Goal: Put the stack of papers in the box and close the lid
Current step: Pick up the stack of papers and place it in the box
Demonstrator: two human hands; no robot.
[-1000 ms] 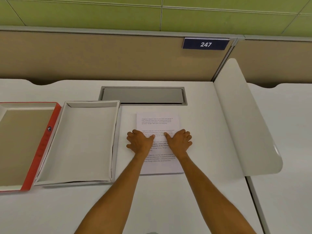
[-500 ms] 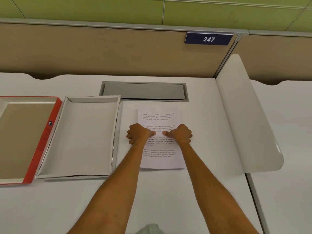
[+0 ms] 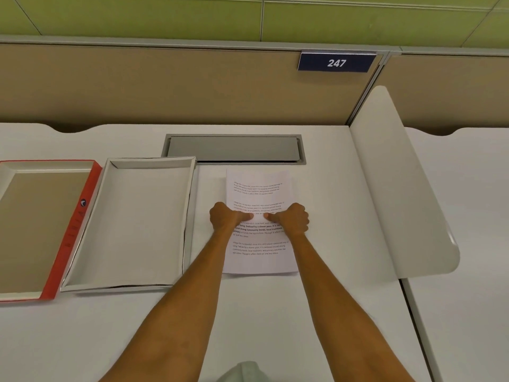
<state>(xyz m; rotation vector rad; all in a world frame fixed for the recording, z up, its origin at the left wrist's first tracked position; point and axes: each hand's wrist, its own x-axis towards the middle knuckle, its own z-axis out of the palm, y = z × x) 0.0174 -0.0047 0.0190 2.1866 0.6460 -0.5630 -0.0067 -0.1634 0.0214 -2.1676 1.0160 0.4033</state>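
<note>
A stack of printed white papers (image 3: 259, 186) lies flat on the white desk, right of the open white box (image 3: 190, 216). The box's red-edged lid (image 3: 74, 230) rests upside down at the far left, beside the box. My left hand (image 3: 225, 219) grips the stack's left edge, fingers curled down over it and thumb pressed on top. At the right edge, my right hand (image 3: 290, 219) grips the same way, its thumb pointing inward. The fingertips are hidden under the hands.
A grey cable-hatch flap (image 3: 234, 148) is set into the desk behind the papers. A white curved divider (image 3: 399, 188) rises on the right, with another desk beyond it. A tan partition with a "247" plate (image 3: 336, 62) closes the back.
My fingers, spread flat on the sheet a second ago, have curled down over both side edges of the stack. The view shifted slightly; box and lid stay put.
</note>
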